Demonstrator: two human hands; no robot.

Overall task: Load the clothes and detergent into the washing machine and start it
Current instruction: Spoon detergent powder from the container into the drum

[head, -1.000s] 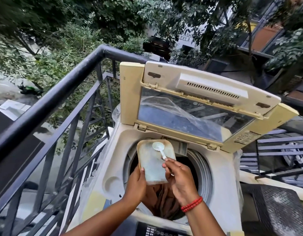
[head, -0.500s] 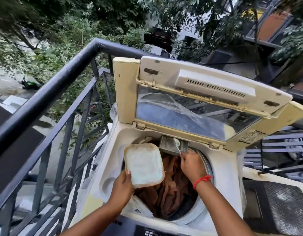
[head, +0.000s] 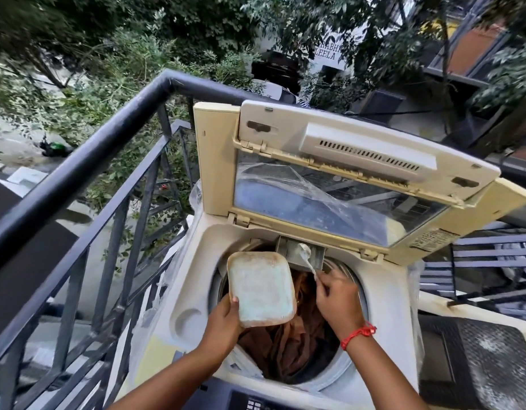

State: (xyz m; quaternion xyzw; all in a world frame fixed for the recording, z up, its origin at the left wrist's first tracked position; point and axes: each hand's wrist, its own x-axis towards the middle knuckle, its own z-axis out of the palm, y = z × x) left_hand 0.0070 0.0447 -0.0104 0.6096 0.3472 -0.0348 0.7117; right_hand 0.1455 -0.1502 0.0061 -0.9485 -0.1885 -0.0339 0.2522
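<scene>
Detergent powder sits in the square tub [head: 261, 288] I hold over the drum mouth; my left hand [head: 223, 324] grips the tub's near-left corner, thumb on the rim. Control panel [head: 256, 405] at the bottom edge, untouched. My right hand [head: 337, 300], red thread [head: 358, 335] on the wrist, pinches the handle of a small white plastic spoon [head: 307, 257], bowl tipped into the detergent drawer [head: 300, 254] at the back of the tub opening. Brown clothes [head: 288, 347] are already in the washing machine [head: 184, 291] drum, under both hands. Judgement: the powder is loose and light and spills easily, so keep the tub level; the tub looks stiff, light and grimy, so hold it by the rim corner. The spoon is thin and probably flexes; grip mid-handle. Beyond stands the open lid [head: 344, 179] with plastic film behind its window, then the black balcony railing [head: 108, 146], then trees.
</scene>
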